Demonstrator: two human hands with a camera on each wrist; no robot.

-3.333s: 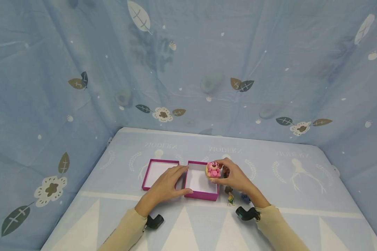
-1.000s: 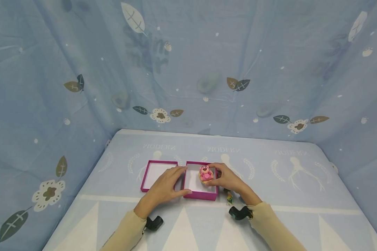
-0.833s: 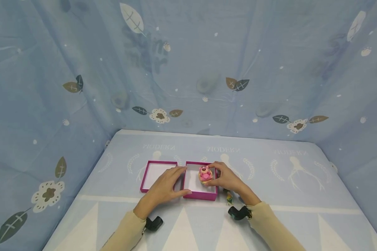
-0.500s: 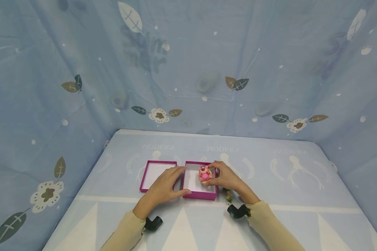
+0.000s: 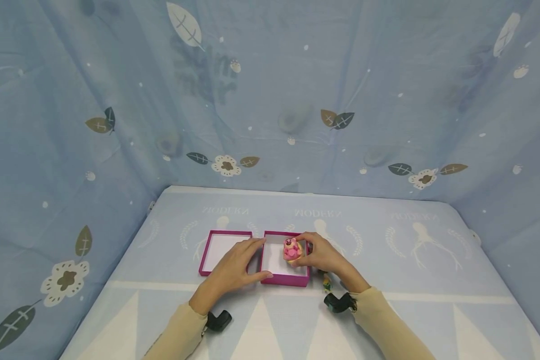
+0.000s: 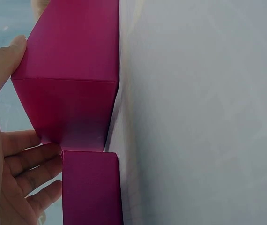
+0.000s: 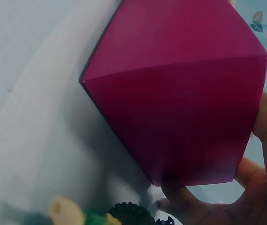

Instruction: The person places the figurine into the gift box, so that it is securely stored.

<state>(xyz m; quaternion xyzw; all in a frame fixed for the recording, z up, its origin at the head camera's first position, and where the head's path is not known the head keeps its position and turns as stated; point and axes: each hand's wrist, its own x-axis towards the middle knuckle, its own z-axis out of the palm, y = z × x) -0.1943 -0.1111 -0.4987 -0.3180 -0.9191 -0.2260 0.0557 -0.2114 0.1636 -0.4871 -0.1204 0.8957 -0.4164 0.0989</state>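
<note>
Magenta, smooth-faced card with crisp folded edges makes up the square open box (image 5: 284, 279), white-lined, and its shallower lid (image 5: 222, 246), which lies just left of it; on my feed both sit well in from the desk's (image 5: 432, 315) left and far edges. Inside the box's outline, near its right wall, I see the pink bear figurine (image 5: 292, 249), glossy, rounded and chubby, with yellow at its rim. Its head points to the desk's far edge, tipped slightly left, belly facing up to my camera; the long axis runs head to base, roughly far to near. I cannot tell whether it touches the floor. The right hand (image 5: 322, 255) pinches it between thumb and fingertip. The left hand (image 5: 235, 265) is spread wide, thumb on the near rim, fingers by the left wall. Right of the box stands 1 small green-and-yellow figurine (image 5: 327, 284).
</note>
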